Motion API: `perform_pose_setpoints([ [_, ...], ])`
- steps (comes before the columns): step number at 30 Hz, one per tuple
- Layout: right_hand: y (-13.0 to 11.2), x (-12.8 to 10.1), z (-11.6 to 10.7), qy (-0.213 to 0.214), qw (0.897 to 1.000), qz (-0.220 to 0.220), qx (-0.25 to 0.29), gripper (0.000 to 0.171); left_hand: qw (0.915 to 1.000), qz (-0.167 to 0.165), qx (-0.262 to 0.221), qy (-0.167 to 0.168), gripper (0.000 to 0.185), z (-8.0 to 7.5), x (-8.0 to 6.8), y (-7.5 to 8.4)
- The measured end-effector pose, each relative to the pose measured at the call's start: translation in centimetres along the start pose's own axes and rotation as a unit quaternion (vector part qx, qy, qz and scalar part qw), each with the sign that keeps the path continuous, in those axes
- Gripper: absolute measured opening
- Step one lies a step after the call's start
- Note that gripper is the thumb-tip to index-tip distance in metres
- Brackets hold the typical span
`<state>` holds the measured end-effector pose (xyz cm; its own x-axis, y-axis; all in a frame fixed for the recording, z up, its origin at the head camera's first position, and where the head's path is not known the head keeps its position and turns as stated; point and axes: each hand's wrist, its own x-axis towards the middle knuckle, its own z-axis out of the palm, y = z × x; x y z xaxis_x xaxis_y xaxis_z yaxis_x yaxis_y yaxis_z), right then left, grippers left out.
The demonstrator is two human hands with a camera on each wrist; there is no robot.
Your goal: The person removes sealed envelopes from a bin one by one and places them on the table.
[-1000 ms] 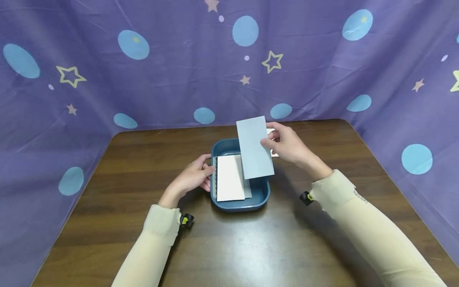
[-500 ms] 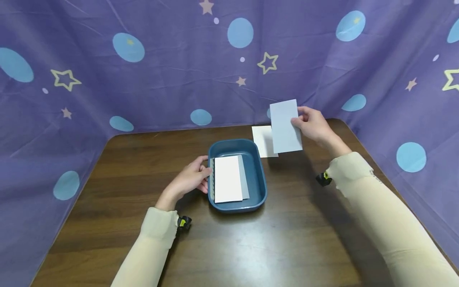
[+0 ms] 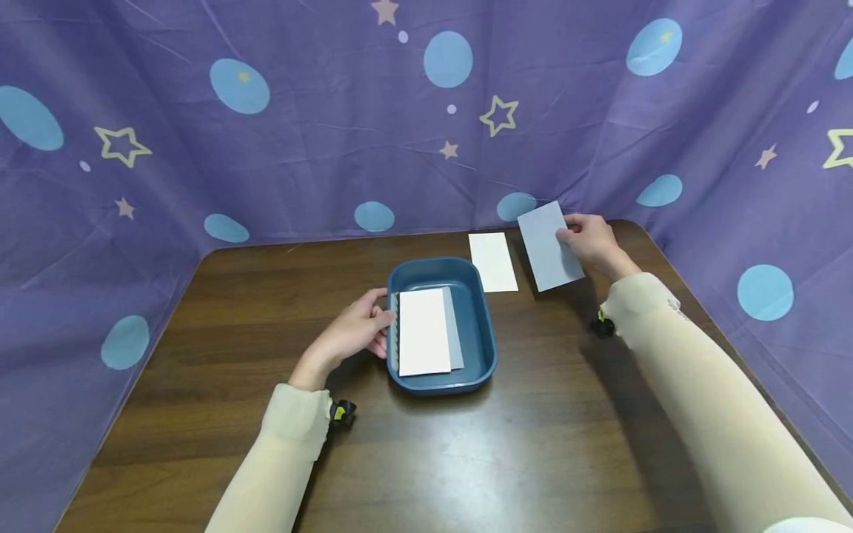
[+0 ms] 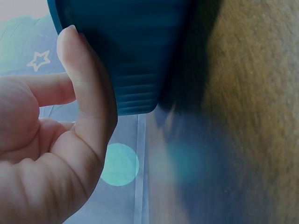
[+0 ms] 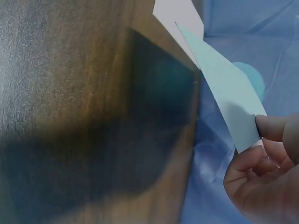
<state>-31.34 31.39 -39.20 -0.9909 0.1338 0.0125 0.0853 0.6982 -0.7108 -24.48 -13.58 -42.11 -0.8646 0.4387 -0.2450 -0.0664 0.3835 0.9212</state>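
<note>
blue card going down beside the white one

my right hand [image 3: 589, 240] pinches the blue card [image 3: 550, 246] by its right edge, thumb and fingers closed on the paper, the card tilted just above the table [image 3: 426, 459] near the far right corner. i judge this the set-down step. a white card [image 3: 493, 262] lies flat just to its left, between it and the blue tray [image 3: 481, 348]. my left hand [image 3: 360, 329] steadies the tray's left wall, fingers curled against it. inside, a white card [image 3: 423, 332] tops the stack. the next move calls for lowering the blue card flat without overlapping the white one. room is tight: the table's far edge and the purple cloth [image 3: 333, 133] are close behind, the right edge near; open wood lies toward me.
</note>
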Motion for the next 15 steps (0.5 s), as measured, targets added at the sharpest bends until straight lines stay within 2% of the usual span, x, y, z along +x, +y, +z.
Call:
perform_pose_setpoints([
  [9,0.6,1.7,1.7,-0.036,0.998,0.041,-0.009,0.051,1.0000,-0.001,0.000,0.001,0.062,-0.1,0.0,0.0],
  [15,1.0,2.4,2.5,-0.019,0.999,0.037,-0.031,0.050,1.0000,0.000,-0.001,0.001,0.061,0.0,0.0,0.0],
])
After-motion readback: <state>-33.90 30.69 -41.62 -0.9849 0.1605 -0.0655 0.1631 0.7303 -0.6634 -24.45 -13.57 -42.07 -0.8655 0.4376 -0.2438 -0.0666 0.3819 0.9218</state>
